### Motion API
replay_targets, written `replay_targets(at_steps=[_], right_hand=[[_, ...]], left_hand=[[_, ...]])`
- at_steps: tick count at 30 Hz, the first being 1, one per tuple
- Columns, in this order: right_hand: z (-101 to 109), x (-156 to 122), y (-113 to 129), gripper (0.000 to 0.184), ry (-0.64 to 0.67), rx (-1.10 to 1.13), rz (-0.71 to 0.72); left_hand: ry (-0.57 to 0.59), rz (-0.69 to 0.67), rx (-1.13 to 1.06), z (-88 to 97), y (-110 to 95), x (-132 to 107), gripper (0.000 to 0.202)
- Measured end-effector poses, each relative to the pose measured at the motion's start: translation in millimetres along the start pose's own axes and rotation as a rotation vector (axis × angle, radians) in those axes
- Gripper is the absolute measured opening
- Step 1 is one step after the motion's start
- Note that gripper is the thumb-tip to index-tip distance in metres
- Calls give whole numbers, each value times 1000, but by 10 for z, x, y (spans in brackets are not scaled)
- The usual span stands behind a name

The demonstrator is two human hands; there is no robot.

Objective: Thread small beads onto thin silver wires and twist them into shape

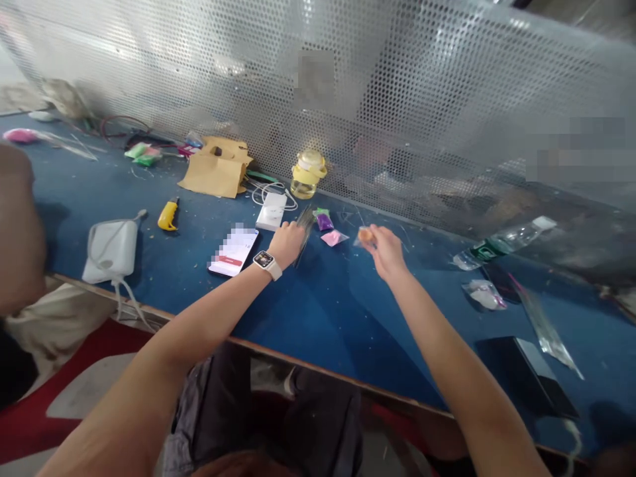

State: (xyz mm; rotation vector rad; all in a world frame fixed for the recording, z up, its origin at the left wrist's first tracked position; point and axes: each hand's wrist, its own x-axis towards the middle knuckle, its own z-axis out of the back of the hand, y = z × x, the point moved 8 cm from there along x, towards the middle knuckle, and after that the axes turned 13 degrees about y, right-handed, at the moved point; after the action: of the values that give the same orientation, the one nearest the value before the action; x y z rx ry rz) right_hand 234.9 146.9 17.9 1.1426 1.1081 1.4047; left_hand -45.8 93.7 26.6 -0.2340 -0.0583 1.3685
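Note:
My left hand (287,244), with a white watch on its wrist, is closed at a bundle of thin grey strands (306,228) lying on the blue table. Between the fingers of my right hand (387,250) is a small clear packet with something orange (366,236) in it, just above the tabletop. Two more small packets lie between my hands: a purple packet (324,220) and a pink packet (334,238). A phone (232,252) with a lit screen rests to the left of my left wrist.
A white power bank (272,211), a yellow-lidded bottle (307,175) and a brown paper bag (216,169) stand or lie behind. On the left are a yellow cutter (169,215) and a white device (112,248). A plastic bottle (504,244) and a black box (531,377) are right.

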Motion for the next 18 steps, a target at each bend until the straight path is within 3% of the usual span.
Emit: replay_targets(at_steps=[2,5,6,9,15,18], right_hand=[[-59,-72,-107,55,-25,-5,-29],[-234,-365,-180,83,7,-53,-54],[-312,-463,-161,85,46,-74,-45],[-501,-670,8,72,153,-156,63],[-532,-860,327,42,123,-552,423],[-533,-874,300,36,167,-629,448]], left_hand=[[26,24,38,6,23,6,42],[56,56,76,16,46,11,44],[61,62,86,20,49,13,43],[66,69,114,37,62,18,42],[65,81,136,118,157,-2,42],[34,94,116,183,194,-36,39]])
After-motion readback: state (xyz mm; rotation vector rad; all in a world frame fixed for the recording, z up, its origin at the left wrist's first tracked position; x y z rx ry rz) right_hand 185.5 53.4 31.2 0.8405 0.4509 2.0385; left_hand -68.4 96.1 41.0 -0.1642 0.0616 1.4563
